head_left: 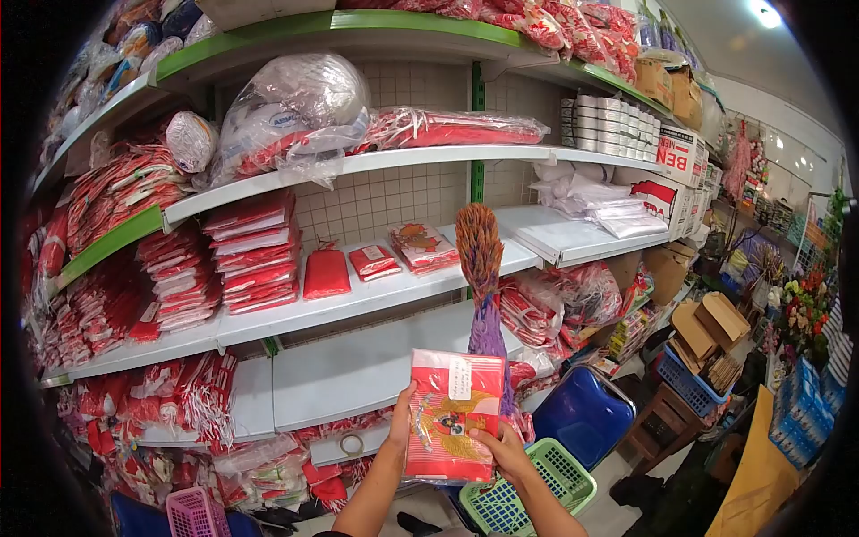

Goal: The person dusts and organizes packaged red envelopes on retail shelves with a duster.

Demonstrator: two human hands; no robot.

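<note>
A flat red packet (445, 419) in clear plastic, with a white label near its top and yellow print below, is held up in front of me. My left hand (402, 419) grips its left edge. At its lower right, my right hand (503, 449) is closed on the edge, the thumb lying over the front. Behind the packet stands a tall bunch of dried stalks (480, 251), brown at the tip and purple lower down; its base is hidden.
Similar red packets (419, 249) lie on the middle shelf (376, 286), beside tall stacks of red and white packets (255, 255). A green basket (573, 474) and a blue chair (582, 413) stand below right. A pink basket (195, 515) sits at lower left. Cartons (676, 170) fill the right shelf end.
</note>
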